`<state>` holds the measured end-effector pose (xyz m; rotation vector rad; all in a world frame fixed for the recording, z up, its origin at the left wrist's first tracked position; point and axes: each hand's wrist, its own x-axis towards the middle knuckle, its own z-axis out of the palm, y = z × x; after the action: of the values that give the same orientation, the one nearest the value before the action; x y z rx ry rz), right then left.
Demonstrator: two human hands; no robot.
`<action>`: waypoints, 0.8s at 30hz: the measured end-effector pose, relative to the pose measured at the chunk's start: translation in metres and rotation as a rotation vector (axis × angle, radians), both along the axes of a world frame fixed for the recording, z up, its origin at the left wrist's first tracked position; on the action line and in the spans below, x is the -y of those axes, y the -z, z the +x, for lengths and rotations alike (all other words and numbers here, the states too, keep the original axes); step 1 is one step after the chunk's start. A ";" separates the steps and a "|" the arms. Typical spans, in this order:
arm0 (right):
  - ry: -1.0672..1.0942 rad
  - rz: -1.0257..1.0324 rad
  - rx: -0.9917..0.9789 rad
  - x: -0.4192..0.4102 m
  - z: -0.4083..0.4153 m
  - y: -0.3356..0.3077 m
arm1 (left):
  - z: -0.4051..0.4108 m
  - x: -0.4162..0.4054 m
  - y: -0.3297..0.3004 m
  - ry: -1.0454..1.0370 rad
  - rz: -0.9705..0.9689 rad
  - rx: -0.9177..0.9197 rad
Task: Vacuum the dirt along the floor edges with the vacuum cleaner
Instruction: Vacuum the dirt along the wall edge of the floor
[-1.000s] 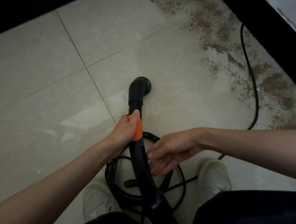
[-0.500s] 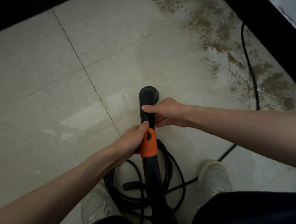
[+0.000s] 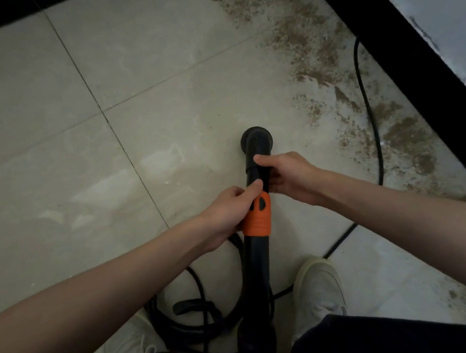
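Observation:
I hold a black vacuum wand (image 3: 256, 264) with an orange collar (image 3: 258, 218), running up from between my legs. My left hand (image 3: 228, 210) grips the wand at the orange collar. My right hand (image 3: 285, 177) grips the black tube just above it, below the round nozzle head (image 3: 256, 140). The nozzle hangs over pale floor tile, left of the dirt. Brown dirt (image 3: 306, 51) lies in a band along the right floor edge, beside the black skirting (image 3: 408, 57).
A black power cord (image 3: 366, 100) runs through the dirt along the right edge and back toward my feet. Coiled black cable (image 3: 198, 313) lies between my white shoes (image 3: 319, 287). Another dark skirting borders the top left. Pale tiles (image 3: 52, 143) spread to the left.
My right hand rose from beside the coiled cable and took hold of the tube above the orange collar. The wand turned and shifted slightly right, nozzle nearer the dirt.

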<state>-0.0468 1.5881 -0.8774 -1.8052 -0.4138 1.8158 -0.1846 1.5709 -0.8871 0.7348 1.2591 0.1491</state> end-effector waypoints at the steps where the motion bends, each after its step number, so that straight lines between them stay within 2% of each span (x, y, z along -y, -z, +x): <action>1: 0.023 0.003 -0.004 -0.002 0.004 0.000 | 0.005 -0.002 0.001 -0.001 0.006 0.004; 7: 0.032 -0.017 -0.003 -0.003 0.009 0.001 | 0.009 -0.006 0.005 0.033 0.009 -0.020; 15: 0.206 0.027 0.025 -0.001 0.037 -0.005 | 0.038 -0.017 -0.004 0.120 0.120 0.015; 20: 0.166 -0.004 0.036 0.004 0.039 -0.005 | 0.035 -0.018 -0.002 0.148 0.033 0.062; 24: 0.073 -0.042 -0.078 0.017 0.023 -0.003 | 0.007 -0.009 0.003 0.194 -0.106 0.118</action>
<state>-0.0238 1.5714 -0.8742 -1.7477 -0.2783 1.8507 -0.1776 1.5795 -0.8898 0.7408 1.0690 -0.0321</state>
